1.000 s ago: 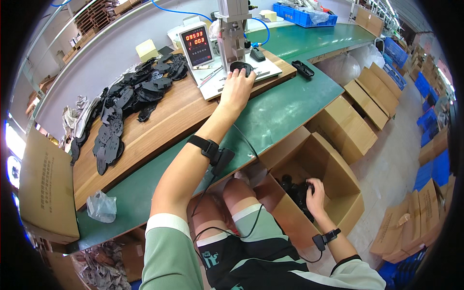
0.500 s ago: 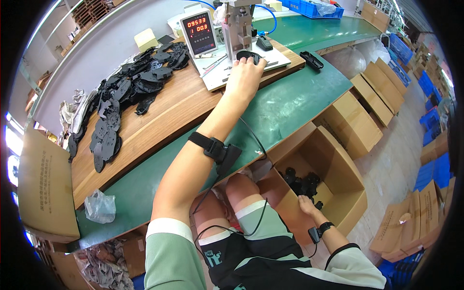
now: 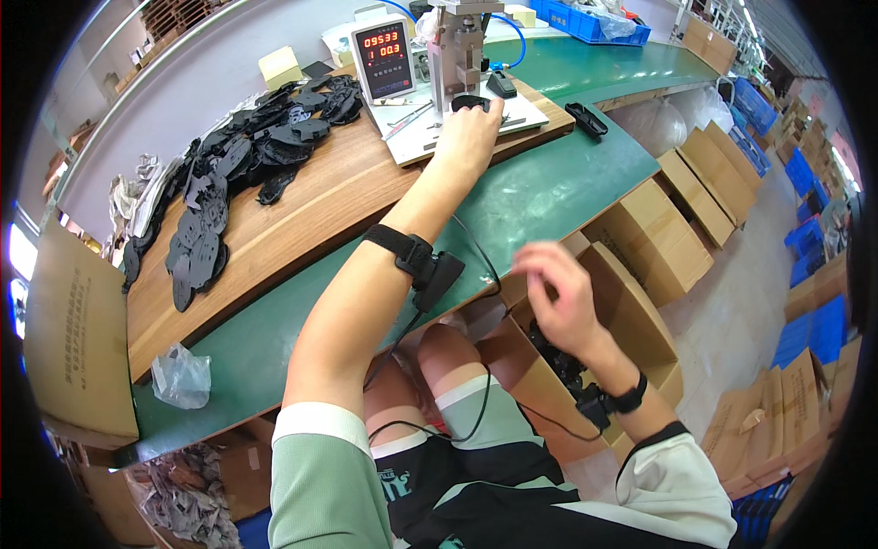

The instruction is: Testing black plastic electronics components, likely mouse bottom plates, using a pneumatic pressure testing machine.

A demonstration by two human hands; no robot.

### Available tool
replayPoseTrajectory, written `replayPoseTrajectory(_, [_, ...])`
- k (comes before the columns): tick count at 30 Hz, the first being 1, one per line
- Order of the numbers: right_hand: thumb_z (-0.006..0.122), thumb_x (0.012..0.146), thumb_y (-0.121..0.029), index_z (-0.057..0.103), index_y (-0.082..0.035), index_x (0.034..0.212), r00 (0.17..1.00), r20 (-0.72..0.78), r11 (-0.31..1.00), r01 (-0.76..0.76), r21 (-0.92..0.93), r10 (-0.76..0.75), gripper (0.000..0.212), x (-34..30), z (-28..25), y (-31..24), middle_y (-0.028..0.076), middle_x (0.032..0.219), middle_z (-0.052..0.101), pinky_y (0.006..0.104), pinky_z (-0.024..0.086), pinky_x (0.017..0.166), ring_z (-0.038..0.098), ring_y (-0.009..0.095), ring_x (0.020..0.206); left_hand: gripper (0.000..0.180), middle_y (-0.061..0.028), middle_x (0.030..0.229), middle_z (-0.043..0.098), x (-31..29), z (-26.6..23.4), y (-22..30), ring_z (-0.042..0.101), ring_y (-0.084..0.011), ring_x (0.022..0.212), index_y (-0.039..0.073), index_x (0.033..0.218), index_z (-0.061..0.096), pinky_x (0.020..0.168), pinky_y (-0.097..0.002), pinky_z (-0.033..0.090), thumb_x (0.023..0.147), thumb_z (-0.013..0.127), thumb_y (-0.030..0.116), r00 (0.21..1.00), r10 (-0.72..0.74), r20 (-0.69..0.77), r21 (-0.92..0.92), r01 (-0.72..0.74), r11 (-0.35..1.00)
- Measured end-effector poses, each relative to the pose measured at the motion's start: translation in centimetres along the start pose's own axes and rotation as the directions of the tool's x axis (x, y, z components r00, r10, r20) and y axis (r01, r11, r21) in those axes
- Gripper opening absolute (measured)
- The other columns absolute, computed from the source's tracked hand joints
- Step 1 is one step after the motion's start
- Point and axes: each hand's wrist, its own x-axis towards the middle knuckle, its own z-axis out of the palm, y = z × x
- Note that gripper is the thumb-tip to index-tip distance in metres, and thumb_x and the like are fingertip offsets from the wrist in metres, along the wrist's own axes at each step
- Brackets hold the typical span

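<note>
The black part point(image 3: 470, 102) sat under the head of the press point(image 3: 457, 55), on its white base plate point(image 3: 412, 147). I judged it light and stiff, probably moulded plastic, smooth enough to slide a little under pressure but not readily broken. The raised outer rim appeared the proper place to take hold, on the side facing the person.

The left hand point(image 3: 469, 139) was at that near rim with its fingers bent. The back of the hand hid most of the contact, so I could not tell whether the part was pinched or merely steadied. The right hand point(image 3: 562, 302), blurred, hung above the open carton point(image 3: 633, 295) near the edge of the green surface point(image 3: 540, 194), fingers loosely curved, thumb apart, nothing visible in it. The hands were well apart.

Compared with half a second earlier, the right hand had risen from beside the black pieces point(image 3: 560, 363) inside the carton; the left hand had remained at the press.

Further out, a heap of flat black pieces point(image 3: 247, 156) lay along the wooden board point(image 3: 311, 209), left of the display unit point(image 3: 384, 59).
</note>
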Motion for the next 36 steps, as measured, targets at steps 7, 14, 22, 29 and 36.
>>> replayPoseTrajectory(7, [0.071,0.08,0.001,0.057,-0.001,0.132,0.982,-0.045,0.89,0.144,-0.433,-0.181,0.054,12.5,0.1,7.6,0.02,0.134,0.059,0.049,0.045,0.112,0.056,0.041,0.128,0.069,-0.0214,0.114,0.071,-0.2,0.6,0.0,0.076,-0.0354,0.097,0.0,0.149,0.045,0.081,-0.0417,0.063,0.087,0.073,0.002,0.998,0.01,0.055,0.044,-0.012,0.999])
replayPoseTrajectory(14, [0.075,0.073,0.004,0.061,-0.005,0.122,0.968,0.082,0.816,0.244,-0.524,-0.236,0.052,18.4,2.5,14.2,0.015,0.121,0.064,0.0523,0.052,0.092,0.061,0.04,0.117,0.098,-0.0313,0.142,0.047,-1.5,-1.5,0.5,0.075,-0.0421,0.102,0.007,0.164,0.031,0.084,-0.0461,0.064,0.078,0.077,-0.004,0.998,-0.013,-0.063,-0.205,0.0,0.979])
replayPoseTrajectory(22, [0.071,0.074,0.008,0.067,-0.009,0.111,0.961,0.171,0.8,0.277,-0.532,-0.219,0.041,20.4,3.5,12.5,0.011,0.11,0.069,0.049,0.054,0.092,0.066,0.037,0.106,0.072,-0.0262,0.155,0.044,-12.9,-2.8,-10.9,0.037,-0.0418,0.15,0.003,0.151,0.047,0.125,-0.0544,0.03,0.085,0.071,0.015,0.939,-0.274,-0.207,0.187,0.313,0.931])
replayPoseTrajectory(29, [0.071,0.075,0.007,0.067,-0.011,0.114,0.964,0.2,0.832,0.254,-0.493,-0.176,0.043,20.7,3.2,12.8,0.01,0.112,0.067,0.0468,0.055,0.094,0.065,0.036,0.109,0.049,-0.0258,0.145,0.053,-22.4,-6.8,-15.4,0.044,-0.044,0.144,0.001,0.134,0.064,0.124,-0.0572,0.03,0.097,0.066,0.033,0.812,-0.584,-0.018,0.348,0.552,0.757])
replayPoseTrajectory(36, [0.072,0.076,0.006,0.067,-0.011,0.116,0.963,0.228,0.825,0.243,-0.511,-0.143,0.043,20.6,3.2,12.2,0.009,0.115,0.067,0.0458,0.054,0.097,0.064,0.036,0.113,0.058,-0.0183,0.131,0.057,-21.1,-8.2,-9.5,0.056,-0.0404,0.124,0.012,0.142,0.059,0.107,-0.0501,0.048,0.091,0.079,0.03,0.98,-0.189,0.069,-0.113,0.196,0.974])
